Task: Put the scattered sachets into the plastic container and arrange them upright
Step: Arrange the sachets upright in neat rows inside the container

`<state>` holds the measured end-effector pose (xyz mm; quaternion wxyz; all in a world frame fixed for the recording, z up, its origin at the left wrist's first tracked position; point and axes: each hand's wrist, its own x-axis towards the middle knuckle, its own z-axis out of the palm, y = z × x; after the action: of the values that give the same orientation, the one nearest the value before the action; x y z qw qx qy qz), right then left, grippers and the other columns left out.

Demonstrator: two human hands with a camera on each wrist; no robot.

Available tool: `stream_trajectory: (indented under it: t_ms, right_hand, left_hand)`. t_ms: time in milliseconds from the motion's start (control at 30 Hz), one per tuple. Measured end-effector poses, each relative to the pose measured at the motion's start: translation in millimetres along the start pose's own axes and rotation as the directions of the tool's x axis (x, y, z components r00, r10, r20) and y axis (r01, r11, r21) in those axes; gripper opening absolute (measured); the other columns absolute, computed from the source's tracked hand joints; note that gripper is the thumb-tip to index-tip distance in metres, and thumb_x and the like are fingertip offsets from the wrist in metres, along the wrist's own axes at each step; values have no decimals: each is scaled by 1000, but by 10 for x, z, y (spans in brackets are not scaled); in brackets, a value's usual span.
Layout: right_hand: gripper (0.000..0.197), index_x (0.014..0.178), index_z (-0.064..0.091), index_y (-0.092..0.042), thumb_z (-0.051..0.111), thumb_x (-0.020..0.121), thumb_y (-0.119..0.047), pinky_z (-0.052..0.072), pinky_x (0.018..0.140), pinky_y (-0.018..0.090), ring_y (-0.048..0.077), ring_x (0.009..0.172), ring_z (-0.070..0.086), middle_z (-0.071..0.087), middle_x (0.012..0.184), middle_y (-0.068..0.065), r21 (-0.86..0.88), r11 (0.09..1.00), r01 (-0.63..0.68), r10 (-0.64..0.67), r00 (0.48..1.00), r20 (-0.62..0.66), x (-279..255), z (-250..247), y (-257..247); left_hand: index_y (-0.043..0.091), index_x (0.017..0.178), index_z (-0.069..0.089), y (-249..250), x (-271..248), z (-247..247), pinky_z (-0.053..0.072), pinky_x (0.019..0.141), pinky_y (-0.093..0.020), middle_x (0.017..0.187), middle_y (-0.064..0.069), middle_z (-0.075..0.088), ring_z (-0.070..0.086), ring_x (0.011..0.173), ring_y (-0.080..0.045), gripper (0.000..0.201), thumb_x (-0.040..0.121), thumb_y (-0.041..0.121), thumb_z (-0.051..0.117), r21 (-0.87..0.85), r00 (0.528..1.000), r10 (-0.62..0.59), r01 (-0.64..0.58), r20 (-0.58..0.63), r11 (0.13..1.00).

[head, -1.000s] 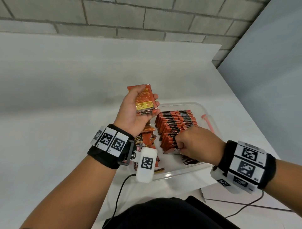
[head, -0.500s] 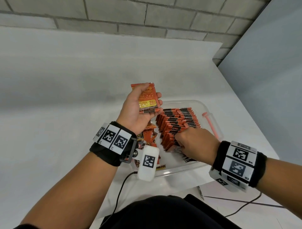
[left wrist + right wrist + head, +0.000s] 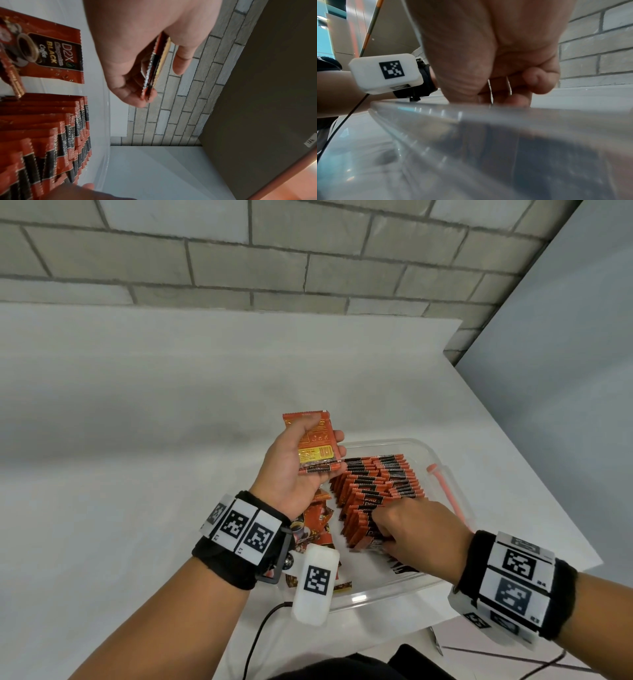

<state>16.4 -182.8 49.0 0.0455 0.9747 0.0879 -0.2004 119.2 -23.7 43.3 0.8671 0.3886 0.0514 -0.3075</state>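
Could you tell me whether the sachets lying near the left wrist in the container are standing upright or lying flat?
Lying flat. The loose sachets show printed faces upward on the container floor, unlike the standing row.

Sachets orange-red, black bands; container clear; table white

One clear container sits on one white bench. Two hands are in view: the left hand holds a thin stack of sachets, at least two by the edges in the left wrist view, the exact number unclear. The right hand is at one long row of upright sachets, too tightly packed to count, some dozens. A few loose sachets lie flat beside the row. Each wrist wears one band.
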Motion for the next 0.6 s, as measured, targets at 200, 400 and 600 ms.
stream_trajectory:
  t_ms: [200,400,600]
  right_hand:
    - [26,81,36,-24,58,89,-35,22,49,17,16,74,43,46,84,-7,22,1000,-5,5,1000,0,-26,-54,40]
    - [33,75,35,-25,63,85,-37,28,50,22,17,72,45,45,81,-7,2,999,-42,42,999,2,4,-50,69]
    - [46,63,26,-26,64,84,-41,28,50,21,16,67,44,35,66,-12,14,997,-73,73,997,27,-15,-65,93]
  left_hand:
    - [11,103,60,6,-24,30,53,56,-30,81,-13,67,62,64,-22,24,92,30,52,-43,1000,-24,24,4,999]
    - [10,105,59,-1,-28,15,53,57,-30,83,-13,67,63,66,-23,29,84,30,57,-40,999,-30,31,16,999]
    - [10,108,58,0,-23,-1,54,58,-31,83,-14,66,63,66,-23,34,82,30,59,-49,999,-42,44,29,998]
